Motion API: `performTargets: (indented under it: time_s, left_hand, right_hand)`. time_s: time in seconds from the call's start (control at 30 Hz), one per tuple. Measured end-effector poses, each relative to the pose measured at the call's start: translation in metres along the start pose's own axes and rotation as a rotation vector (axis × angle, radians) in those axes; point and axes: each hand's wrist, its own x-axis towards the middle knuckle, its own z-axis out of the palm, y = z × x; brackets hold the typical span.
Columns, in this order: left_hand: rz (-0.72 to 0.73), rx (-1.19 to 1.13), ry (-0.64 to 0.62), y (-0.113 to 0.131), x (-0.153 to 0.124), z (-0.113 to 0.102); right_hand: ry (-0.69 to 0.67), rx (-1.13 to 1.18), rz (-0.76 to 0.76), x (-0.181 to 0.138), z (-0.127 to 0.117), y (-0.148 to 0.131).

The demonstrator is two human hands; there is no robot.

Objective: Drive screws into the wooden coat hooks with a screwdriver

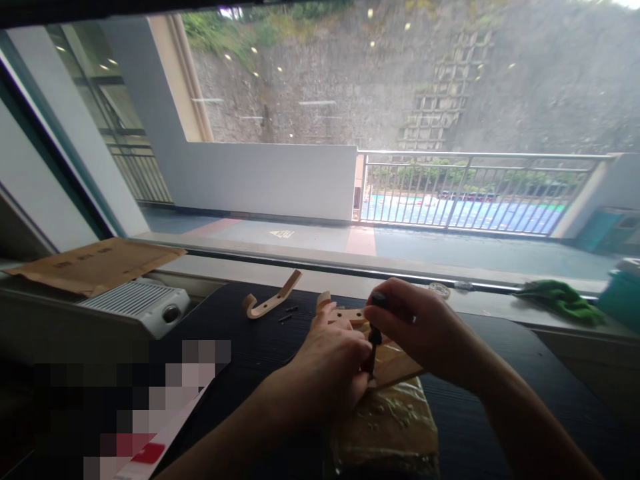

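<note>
My right hand (410, 320) is closed around the black handle of a screwdriver (379, 303), held upright with its shaft pointing down. Beside the shaft, my left hand (335, 360) is closed against a pale wooden piece (400, 369); its fingertips are close to the screwdriver's tip, and any screw there is hidden. Just beyond my left fingers, a wooden hook with drilled holes (345, 315) is partly covered. Under the work lies a brown block wrapped in clear film (395, 427). Another curved wooden hook (273, 303) rests to the left, near two dark screws (289, 313).
All this is on a dark table (480, 373) against a window sill. A brown envelope (95, 263) lies on a white vented unit (145, 307) at left. A green cloth (560, 300) and a clear roll of tape (439, 290) sit on the sill at right.
</note>
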Motion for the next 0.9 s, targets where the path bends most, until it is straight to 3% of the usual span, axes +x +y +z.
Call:
performTargets:
  time_s: [0.27,0.5,0.7,0.9]
  left_hand:
    - [-0.001,-0.009,0.006,0.001,0.001,-0.002]
    - [-0.03,-0.042,-0.046,0.004,0.001,-0.009]
    - [-0.038,-0.033,-0.086,0.006,0.002,-0.01]
    - [-0.019,-0.015,-0.02,0.002,0.001,-0.005]
  right_hand:
    - [-0.064,0.065,-0.034,-0.003,-0.005,-0.004]
    - [0.01,-0.027,0.031,0.003,0.0,0.004]
    - [-0.028,0.069,0.005,0.0,-0.005,0.002]
    - [-0.023,0.066,-0.015,0.001,-0.004,0.001]
